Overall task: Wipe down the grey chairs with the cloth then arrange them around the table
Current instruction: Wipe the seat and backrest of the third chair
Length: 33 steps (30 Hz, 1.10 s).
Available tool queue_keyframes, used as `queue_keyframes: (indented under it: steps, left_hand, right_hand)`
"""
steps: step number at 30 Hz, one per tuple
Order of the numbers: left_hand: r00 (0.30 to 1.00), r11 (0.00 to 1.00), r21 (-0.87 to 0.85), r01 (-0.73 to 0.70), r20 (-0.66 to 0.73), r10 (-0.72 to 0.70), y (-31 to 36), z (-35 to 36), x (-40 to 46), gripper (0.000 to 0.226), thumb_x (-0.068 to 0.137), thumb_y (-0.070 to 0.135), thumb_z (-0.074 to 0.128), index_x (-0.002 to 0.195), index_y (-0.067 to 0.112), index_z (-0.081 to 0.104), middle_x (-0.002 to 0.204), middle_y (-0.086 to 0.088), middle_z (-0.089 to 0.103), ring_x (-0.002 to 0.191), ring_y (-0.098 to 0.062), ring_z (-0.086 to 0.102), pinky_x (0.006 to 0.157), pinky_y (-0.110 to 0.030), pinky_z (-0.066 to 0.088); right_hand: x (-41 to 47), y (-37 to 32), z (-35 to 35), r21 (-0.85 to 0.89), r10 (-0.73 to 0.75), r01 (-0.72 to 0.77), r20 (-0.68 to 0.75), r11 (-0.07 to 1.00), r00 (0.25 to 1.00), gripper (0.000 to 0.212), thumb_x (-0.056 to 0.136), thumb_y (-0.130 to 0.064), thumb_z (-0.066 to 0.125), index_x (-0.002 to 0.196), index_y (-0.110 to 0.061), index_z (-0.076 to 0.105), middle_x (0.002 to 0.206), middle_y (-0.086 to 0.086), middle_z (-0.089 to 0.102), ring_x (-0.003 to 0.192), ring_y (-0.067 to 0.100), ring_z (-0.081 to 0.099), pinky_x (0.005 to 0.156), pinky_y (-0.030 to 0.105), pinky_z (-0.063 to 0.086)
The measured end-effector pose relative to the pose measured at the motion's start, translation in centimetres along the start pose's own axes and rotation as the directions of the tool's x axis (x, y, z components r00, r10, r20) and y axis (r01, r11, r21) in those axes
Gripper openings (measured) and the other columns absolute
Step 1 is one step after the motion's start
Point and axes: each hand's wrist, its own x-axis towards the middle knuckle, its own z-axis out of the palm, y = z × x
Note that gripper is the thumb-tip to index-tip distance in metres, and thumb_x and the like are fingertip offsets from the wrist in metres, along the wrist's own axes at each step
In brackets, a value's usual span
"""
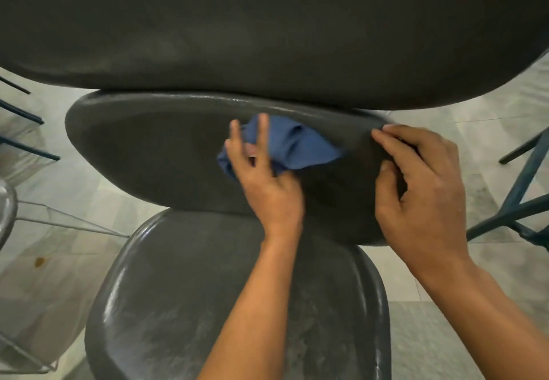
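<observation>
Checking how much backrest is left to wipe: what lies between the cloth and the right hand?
Head view: only bare grey backrest separates the blue cloth from the right hand gripping its edge.

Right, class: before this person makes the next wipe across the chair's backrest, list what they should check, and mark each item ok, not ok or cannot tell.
1. Crumpled blue cloth pressed on the dark grey plastic backrest: ok.
2. Left hand on the cloth: ok.
3. Right hand steadying the backrest's right edge: ok.
4. Grey chair seat clean: not ok, dusty streaks show.
5. Chair legs firm on the floor: cannot tell.
</observation>
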Motion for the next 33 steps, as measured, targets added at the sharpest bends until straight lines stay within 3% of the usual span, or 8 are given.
queue_keyframes:
  steps: [4,9,12,14,19,23,26,33]
  left_hand:
    - [0.931,0.931,-0.141,0.337,-0.098,-0.351,1.4,-1.0,1.0,0.044,0.09,-0.01,0.054,0.132,0.002,0.059,0.128,-0.001,0.049,0.112,-0.005,0.059,0.102,-0.029,0.049]
    - [0.94,0.908,-0.245,0.34,0.088,-0.328,4.8,-3.2,-0.4,0.047,0.084,-0.011,0.064,0.117,0.023,0.056,0.106,0.012,0.06,0.089,0.004,0.057,0.079,-0.018,0.049]
    - [0.928,0.896,-0.275,0.348,0.236,-0.288,6.4,-3.6,-0.8,0.039,0.078,-0.009,0.064,0.103,0.021,0.06,0.102,-0.001,0.061,0.087,-0.004,0.056,0.079,-0.023,0.049]
    - [0.916,0.896,-0.281,0.345,0.311,-0.255,7.2,-4.0,-1.0,0.039,0.078,-0.006,0.068,0.099,0.027,0.064,0.108,-0.004,0.059,0.093,-0.009,0.06,0.083,-0.025,0.051]
    - [0.797,0.922,-0.239,0.304,0.594,-0.109,7.6,-5.7,-1.5,0.03,0.084,0.007,0.079,0.109,0.023,0.075,0.112,0.008,0.065,0.109,-0.016,0.067,0.094,-0.04,0.058]
    - [0.753,0.952,-0.162,0.259,0.652,-0.094,6.4,-7.4,-0.4,0.033,0.086,0.015,0.07,0.114,0.03,0.076,0.12,0.018,0.069,0.132,-0.014,0.055,0.112,-0.041,0.045]
    - [0.77,0.95,-0.171,0.259,0.631,-0.096,5.5,-8.5,0.9,0.036,0.089,0.015,0.068,0.117,0.036,0.075,0.122,0.009,0.07,0.126,-0.021,0.06,0.109,-0.046,0.047]
    - [0.869,0.96,-0.129,0.249,0.467,-0.163,4.3,-8.6,3.4,0.03,0.098,0.007,0.061,0.111,0.029,0.075,0.11,0.004,0.074,0.105,-0.014,0.07,0.097,-0.037,0.055]
  right_hand:
    - [-1.3,-0.5,-0.8,0.025,0.071,-0.071,-0.023,0.997,0.997,0.032,0.098,-0.002,0.058,0.127,-0.008,0.068,0.122,0.007,0.062,0.116,0.018,0.048,0.101,0.009,0.032]
    - [-2.8,-2.8,-0.8,0.258,0.351,-0.405,0.233,0.877,0.907,0.032,0.102,-0.03,0.054,0.132,-0.028,0.063,0.109,-0.018,0.061,0.1,0.004,0.06,0.086,0.022,0.052]
    - [-2.5,-4.2,-0.3,0.399,0.578,-0.777,0.52,0.487,0.629,0.037,0.101,-0.051,0.046,0.133,-0.037,0.057,0.109,-0.016,0.067,0.095,0.0,0.066,0.078,0.016,0.055]
    - [-2.0,-4.7,-0.2,0.432,0.561,-0.873,0.675,0.226,0.479,0.046,0.098,-0.063,0.04,0.132,-0.037,0.058,0.118,-0.009,0.07,0.099,0.01,0.071,0.086,0.034,0.06]
    - [-0.2,-5.9,-0.9,0.562,0.396,-0.789,0.802,-0.248,0.447,0.04,0.101,-0.051,0.046,0.121,-0.024,0.069,0.116,0.007,0.075,0.109,0.026,0.071,0.094,0.053,0.056]
    - [-0.2,-6.2,-0.8,0.641,0.569,-0.756,0.673,-0.131,0.472,0.025,0.097,-0.027,0.063,0.118,-0.016,0.07,0.106,0.007,0.077,0.101,0.024,0.074,0.088,0.045,0.059]
    - [-0.2,-6.2,-0.8,0.725,0.721,-0.689,0.482,-0.008,0.499,0.016,0.094,-0.017,0.07,0.109,-0.021,0.068,0.104,0.005,0.077,0.094,0.019,0.075,0.081,0.039,0.063]
    - [-0.8,-6.2,-1.0,0.524,0.655,-0.532,-0.068,0.666,0.753,0.05,0.084,-0.004,0.078,0.121,-0.031,0.058,0.118,-0.013,0.061,0.11,0.001,0.062,0.088,0.014,0.053]
